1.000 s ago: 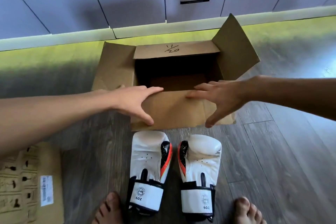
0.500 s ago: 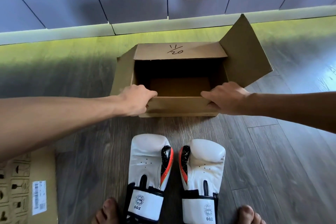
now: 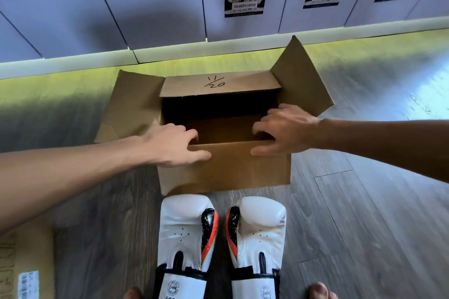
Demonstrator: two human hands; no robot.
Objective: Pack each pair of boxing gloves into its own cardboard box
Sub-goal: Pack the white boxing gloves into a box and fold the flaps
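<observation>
At far left, a second carton (image 3: 21, 262) lies flat on the wood floor (image 3: 364, 238). Our left hand (image 3: 173, 144) rests on the near flap (image 3: 233, 165) of the open box (image 3: 301, 80), thumb over the flap's outer face, fingers curled over its fold. Two white gloves (image 3: 185, 233) lie side by side on the floor just in front of the box, cuffs toward our toes. Our right hand (image 3: 284, 131) grips the same flap likewise, fingers spread at the rim. Lockers (image 3: 158, 7) line the wall beyond.
</observation>
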